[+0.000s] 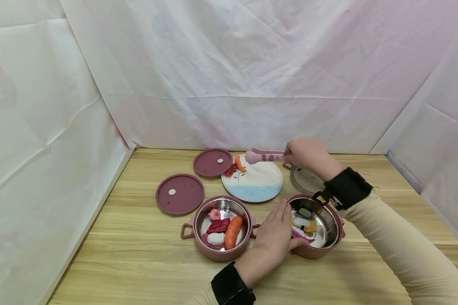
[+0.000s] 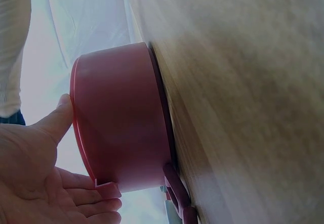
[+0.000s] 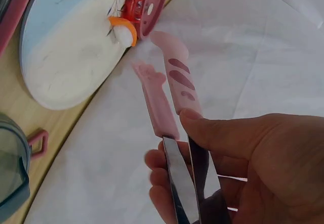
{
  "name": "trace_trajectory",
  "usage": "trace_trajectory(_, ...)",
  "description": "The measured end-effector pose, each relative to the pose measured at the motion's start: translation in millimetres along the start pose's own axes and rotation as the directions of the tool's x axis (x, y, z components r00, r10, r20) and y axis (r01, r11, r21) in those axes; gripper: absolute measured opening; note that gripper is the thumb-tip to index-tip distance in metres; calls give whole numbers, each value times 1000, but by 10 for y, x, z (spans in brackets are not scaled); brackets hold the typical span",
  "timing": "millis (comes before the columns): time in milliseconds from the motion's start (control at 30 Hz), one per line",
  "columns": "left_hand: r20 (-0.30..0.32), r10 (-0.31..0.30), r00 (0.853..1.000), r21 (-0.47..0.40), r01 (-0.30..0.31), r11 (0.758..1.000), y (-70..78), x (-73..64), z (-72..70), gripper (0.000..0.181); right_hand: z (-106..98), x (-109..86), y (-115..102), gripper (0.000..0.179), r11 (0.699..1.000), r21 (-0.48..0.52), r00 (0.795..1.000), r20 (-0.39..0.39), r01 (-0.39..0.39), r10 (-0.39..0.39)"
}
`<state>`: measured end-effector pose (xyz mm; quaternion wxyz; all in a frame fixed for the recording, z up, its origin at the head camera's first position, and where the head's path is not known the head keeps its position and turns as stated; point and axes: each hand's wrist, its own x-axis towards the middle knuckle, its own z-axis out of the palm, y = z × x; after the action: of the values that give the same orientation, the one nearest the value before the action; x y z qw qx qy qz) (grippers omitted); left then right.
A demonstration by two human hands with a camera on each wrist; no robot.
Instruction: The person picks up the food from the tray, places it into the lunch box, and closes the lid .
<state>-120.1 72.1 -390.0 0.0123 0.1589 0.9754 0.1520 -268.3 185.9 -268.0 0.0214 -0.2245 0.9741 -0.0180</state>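
My right hand grips a pair of pink-tipped tongs above the far right of a round plate. The tongs' two tips stand apart with nothing between them. On the plate's left edge lie a sushi piece with an orange top and a red piece. My left hand rests against the right pot, its thumb on the rim and its fingers fairly straight along the side. Inside that pot are several toy sushi pieces, partly hidden by the hand.
To the left stands a second pot holding a sausage, a dark red piece and other toy food. Two maroon lids lie behind it, one against the plate. A clear-topped lid lies behind the right pot.
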Motion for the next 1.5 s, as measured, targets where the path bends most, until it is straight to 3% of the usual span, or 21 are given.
trace_trajectory(200,-12,8,1000,6,-7,1000,11,4,8,91,81,206,-96,19,1000,-5,1000,19,-24,25)
trace_trajectory(400,-40,33,999,33,-32,999,23,16,25,91,124,284,-141,40,999,27,999,21,-35,35)
trace_trajectory(700,-93,58,994,67,-52,996,22,9,35,91,173,384,-187,48,997,61,998,39,-51,48)
trace_trajectory(967,-123,68,990,74,-59,995,21,9,30,92,177,473,-274,35,997,37,994,88,-74,71)
trace_trajectory(1233,-69,34,997,41,-31,999,51,36,39,95,217,478,-336,25,995,16,992,84,-95,94)
trace_trajectory(1500,-51,29,998,55,-26,998,71,32,28,94,273,406,-345,23,994,-95,999,-24,-47,45)
